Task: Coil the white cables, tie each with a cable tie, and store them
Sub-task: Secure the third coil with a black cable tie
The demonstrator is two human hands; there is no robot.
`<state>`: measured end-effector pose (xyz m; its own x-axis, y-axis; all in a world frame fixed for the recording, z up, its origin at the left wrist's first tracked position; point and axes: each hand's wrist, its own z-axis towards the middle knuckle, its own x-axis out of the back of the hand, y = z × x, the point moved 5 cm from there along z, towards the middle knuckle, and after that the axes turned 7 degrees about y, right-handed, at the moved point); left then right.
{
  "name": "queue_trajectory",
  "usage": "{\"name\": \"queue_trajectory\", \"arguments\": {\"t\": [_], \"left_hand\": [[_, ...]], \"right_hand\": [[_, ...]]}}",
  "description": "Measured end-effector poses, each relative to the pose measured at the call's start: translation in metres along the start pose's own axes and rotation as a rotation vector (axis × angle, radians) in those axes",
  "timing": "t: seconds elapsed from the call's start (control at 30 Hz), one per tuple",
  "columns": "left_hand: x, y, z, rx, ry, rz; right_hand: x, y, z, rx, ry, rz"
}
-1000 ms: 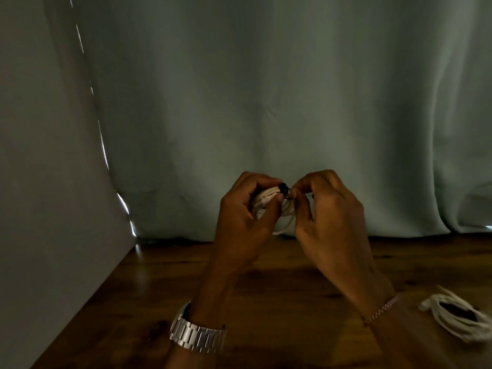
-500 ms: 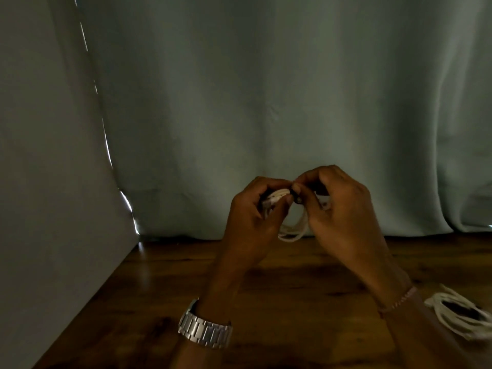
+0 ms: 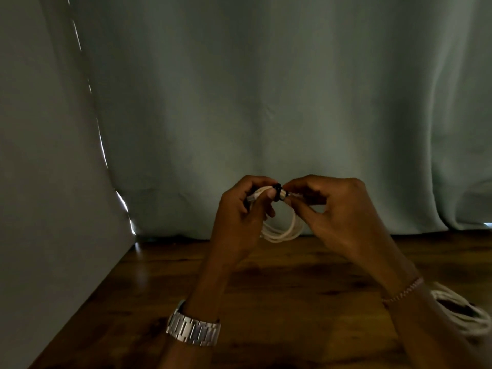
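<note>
Left hand (image 3: 239,217): the coiled white cable (image 3: 286,230) is gripped at its 11 o'clock, kept raised above the table (image 3: 279,288).
Right hand (image 3: 335,211): the black cable tie (image 3: 278,193) is pinched, probably for cinching.
Second coil (image 3: 463,315): left at 4 o'clock, untied or tied cannot be told.

White coiled cable (image 3: 285,230) wrapped by a black cable tie (image 3: 278,192). Second white cable bundle (image 3: 463,315) at right. Dark brown, wood-grained bench (image 3: 292,288). Pale grey-green curtain (image 3: 266,102) behind. Silver, linked watch (image 3: 193,330); pinkish beaded bracelet (image 3: 404,291).
</note>
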<state>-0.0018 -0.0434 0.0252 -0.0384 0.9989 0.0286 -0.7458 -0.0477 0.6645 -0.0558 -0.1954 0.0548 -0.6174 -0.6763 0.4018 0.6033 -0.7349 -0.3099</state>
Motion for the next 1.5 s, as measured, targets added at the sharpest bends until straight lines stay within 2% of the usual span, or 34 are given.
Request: {"name": "queue_trajectory", "arguments": {"t": [0.2, 0.43, 0.57, 0.73, 0.9, 1.03, 1.13, 1.23, 1.43, 1.5], "left_hand": [[0.000, -0.001, -0.001, 0.001, -0.020, 0.010], [-0.003, 0.001, -0.002, -0.031, -0.026, 0.048], [-0.005, -0.004, -0.002, 0.029, -0.007, 0.038], [-0.005, -0.009, -0.001, 0.112, 0.034, 0.026], [-0.005, -0.009, -0.001, 0.108, 0.030, 0.040], [-0.003, -0.002, -0.001, 0.033, -0.007, 0.070], [-0.001, 0.002, -0.001, -0.010, -0.017, 0.090], [0.000, 0.005, 0.000, -0.035, -0.027, 0.108], [0.003, 0.001, 0.000, 0.052, 0.068, -0.003], [0.002, 0.000, 0.000, 0.074, 0.051, -0.006]], "right_hand": [[-0.005, 0.001, -0.002, 0.045, 0.137, 0.035], [-0.013, 0.011, -0.004, -0.043, 0.215, 0.118], [-0.016, 0.012, -0.004, -0.075, 0.159, 0.103], [-0.015, 0.010, -0.003, -0.080, 0.006, 0.045], [-0.017, 0.005, -0.005, 0.020, 0.103, -0.007], [-0.021, 0.006, -0.007, 0.004, 0.137, -0.012], [-0.022, 0.006, -0.008, -0.058, 0.157, 0.094], [-0.027, 0.007, -0.010, -0.113, 0.139, 0.134], [-0.031, 0.006, -0.010, -0.143, 0.095, 0.152], [-0.030, 0.006, -0.009, -0.152, 0.051, 0.171]]}}
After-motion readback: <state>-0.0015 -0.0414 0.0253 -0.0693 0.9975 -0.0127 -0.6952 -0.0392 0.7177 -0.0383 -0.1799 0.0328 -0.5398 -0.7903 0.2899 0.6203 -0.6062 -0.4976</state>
